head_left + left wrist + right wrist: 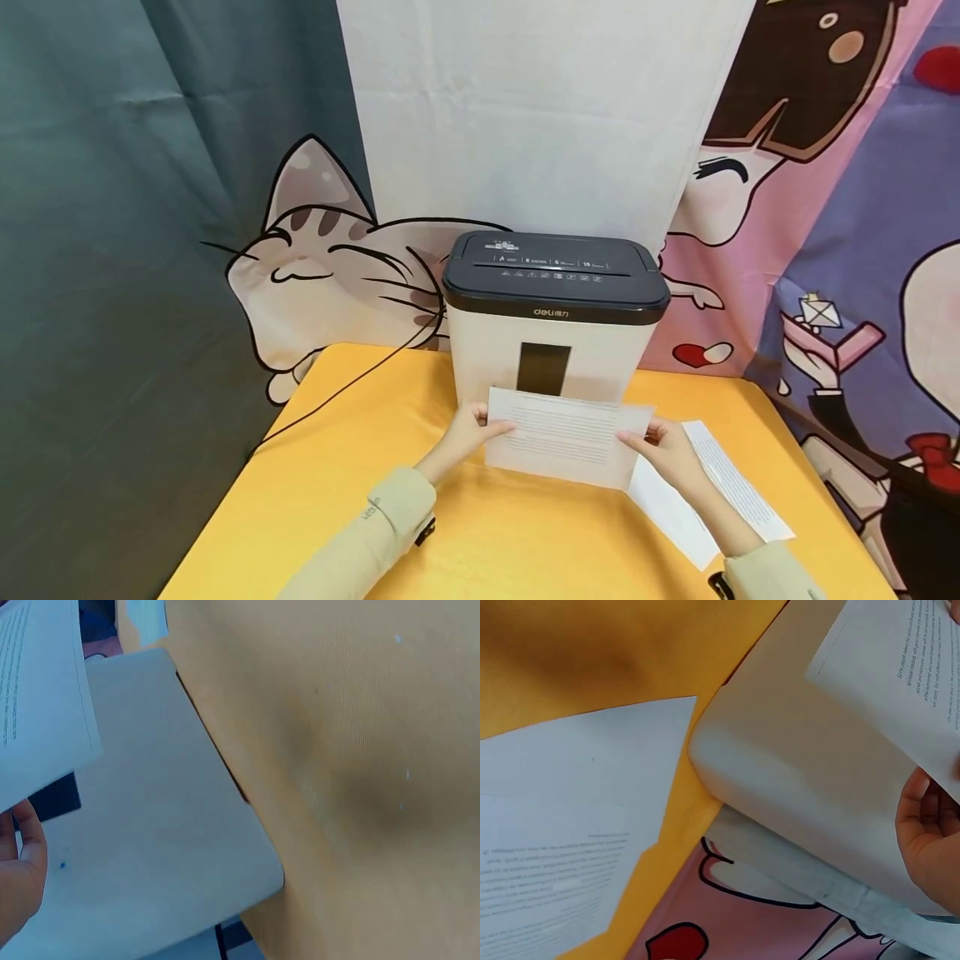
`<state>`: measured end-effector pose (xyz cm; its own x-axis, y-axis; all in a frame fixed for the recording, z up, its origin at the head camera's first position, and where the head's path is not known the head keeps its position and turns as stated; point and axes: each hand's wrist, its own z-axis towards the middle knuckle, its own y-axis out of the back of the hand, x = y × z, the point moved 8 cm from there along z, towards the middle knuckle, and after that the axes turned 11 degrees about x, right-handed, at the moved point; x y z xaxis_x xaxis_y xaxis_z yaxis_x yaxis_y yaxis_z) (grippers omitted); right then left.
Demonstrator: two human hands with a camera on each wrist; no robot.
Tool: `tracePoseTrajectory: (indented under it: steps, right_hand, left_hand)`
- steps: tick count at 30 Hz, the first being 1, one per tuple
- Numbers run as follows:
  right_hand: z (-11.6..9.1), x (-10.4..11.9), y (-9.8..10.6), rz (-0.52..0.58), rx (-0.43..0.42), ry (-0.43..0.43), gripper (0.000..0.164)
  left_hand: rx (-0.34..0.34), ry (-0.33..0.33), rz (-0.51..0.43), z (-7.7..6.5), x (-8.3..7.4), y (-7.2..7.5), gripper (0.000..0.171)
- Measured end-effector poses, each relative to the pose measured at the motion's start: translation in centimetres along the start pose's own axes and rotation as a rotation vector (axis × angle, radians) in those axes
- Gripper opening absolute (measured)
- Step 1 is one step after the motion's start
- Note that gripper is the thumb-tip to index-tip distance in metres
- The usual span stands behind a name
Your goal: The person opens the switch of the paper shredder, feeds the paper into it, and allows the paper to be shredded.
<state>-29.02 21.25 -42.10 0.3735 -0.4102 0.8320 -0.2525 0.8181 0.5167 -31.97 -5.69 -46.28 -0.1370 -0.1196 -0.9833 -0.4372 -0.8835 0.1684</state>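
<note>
A printed sheet of paper [562,437] is held up in front of a paper shredder [480,358], which has a white bin and a dark top with a narrow slot. My left hand [472,429] pinches the sheet's left edge, thumb in front. At the right edge my right hand [663,450] pinches it the same way. The left wrist view shows part of the sheet [45,697] above the left hand [19,870]. In the right wrist view, the right hand [934,832] grips the sheet's edge, with the bin's white side [802,780] behind.
More paper sheets [738,483] lie on the yellow tablecloth [360,492] to the right, partly beneath my right arm. A black cord [337,396] runs from the shredder across the left side of the table. Printed cartoon curtains [315,267] hang behind.
</note>
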Motion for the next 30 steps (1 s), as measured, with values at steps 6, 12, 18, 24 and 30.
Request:
tracePoseTrajectory:
  steps: [6, 12, 18, 24, 30]
  right_hand:
    - [0.0, 2.3, 0.8, -0.103, 0.007, 0.057, 0.013]
    - [0.5, 4.2, 1.4, -0.217, 0.006, 0.066, 0.010]
    - [1.1, 6.4, 2.4, -0.285, -0.070, 0.069, 0.009]
    - [1.5, 8.3, 3.1, -0.168, -0.070, 0.116, 0.014]
    - [2.4, 10.6, 4.1, -0.167, -0.064, 0.181, 0.011]
  left_hand:
    - [0.050, -0.059, 0.107, -0.3, -2.0, 0.9, 0.020]
    - [0.051, -0.084, 0.233, -0.5, -4.6, 2.6, 0.014]
    - [0.073, -0.110, 0.277, -0.9, -7.1, 3.4, 0.016]
    - [0.023, -0.131, 0.285, -1.0, -9.2, 4.6, 0.017]
    - [-0.043, -0.147, 0.329, -0.8, -11.8, 6.2, 0.015]
